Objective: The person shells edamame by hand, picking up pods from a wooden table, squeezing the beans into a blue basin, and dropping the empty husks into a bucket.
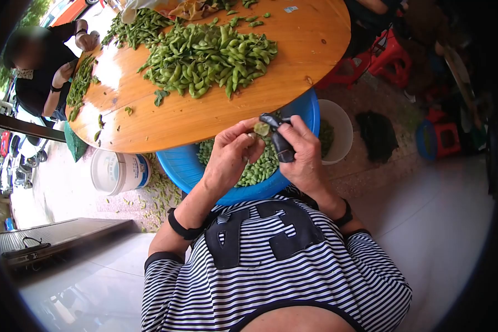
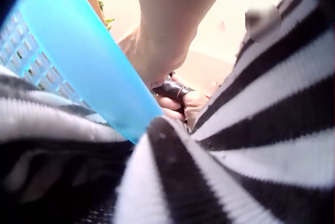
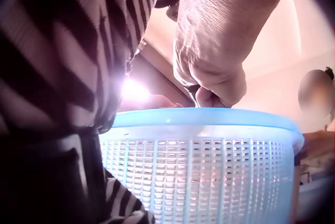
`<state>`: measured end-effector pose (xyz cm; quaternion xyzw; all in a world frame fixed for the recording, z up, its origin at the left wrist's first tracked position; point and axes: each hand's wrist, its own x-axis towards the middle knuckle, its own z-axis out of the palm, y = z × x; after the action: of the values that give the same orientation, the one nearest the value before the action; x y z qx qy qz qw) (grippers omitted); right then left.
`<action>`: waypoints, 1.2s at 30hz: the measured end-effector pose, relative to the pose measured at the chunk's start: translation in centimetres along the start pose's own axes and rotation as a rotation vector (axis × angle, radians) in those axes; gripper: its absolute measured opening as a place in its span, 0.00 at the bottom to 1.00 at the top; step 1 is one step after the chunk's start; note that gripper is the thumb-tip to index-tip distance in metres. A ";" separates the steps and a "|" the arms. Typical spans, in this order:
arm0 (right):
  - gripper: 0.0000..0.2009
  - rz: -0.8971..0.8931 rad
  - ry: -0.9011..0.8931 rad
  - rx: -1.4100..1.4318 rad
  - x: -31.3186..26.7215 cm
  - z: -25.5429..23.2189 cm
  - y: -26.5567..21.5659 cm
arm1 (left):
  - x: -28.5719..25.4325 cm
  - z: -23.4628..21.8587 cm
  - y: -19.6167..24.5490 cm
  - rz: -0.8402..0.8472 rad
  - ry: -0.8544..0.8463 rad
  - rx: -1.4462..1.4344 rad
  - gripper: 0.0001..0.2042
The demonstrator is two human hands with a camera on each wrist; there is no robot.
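Observation:
In the head view both hands are together over a blue basket [image 1: 177,171] that holds shelled green beans [image 1: 258,169]. The right hand [image 1: 302,155], with black wrapping [image 1: 283,148] on its thumb or fingers, pinches a yellowish-green pod [image 1: 262,129]. Close beside the pod is the left hand [image 1: 231,155], its fingers curled, with something small and pale at the fingertips. In the left wrist view the basket wall [image 2: 89,51] covers much of the scene, and black wrapping [image 2: 172,89] shows past the left hand [image 2: 157,51]. The right wrist view shows the right hand [image 3: 214,77] above the basket rim [image 3: 209,115].
A wooden table [image 1: 205,119] ahead bears a large heap of green pods [image 1: 205,58]. A white bucket [image 1: 113,171] stands left of the basket, another [image 1: 343,133] to its right. Someone in dark clothes [image 1: 41,83] sits across the table at left. Red stools [image 1: 390,58] stand at back right.

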<state>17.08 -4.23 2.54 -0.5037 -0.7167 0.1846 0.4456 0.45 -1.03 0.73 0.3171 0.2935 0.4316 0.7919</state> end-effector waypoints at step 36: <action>0.18 0.420 0.132 -0.502 -1.7 -8.6 6.0 | -1.7 -16.8 12.7 0.660 1.070 2.280 0.16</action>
<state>27.64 -4.81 2.10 -0.7454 -0.5897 0.0571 0.3055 -19.10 7.07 0.12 0.6534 0.6787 0.1860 -0.2790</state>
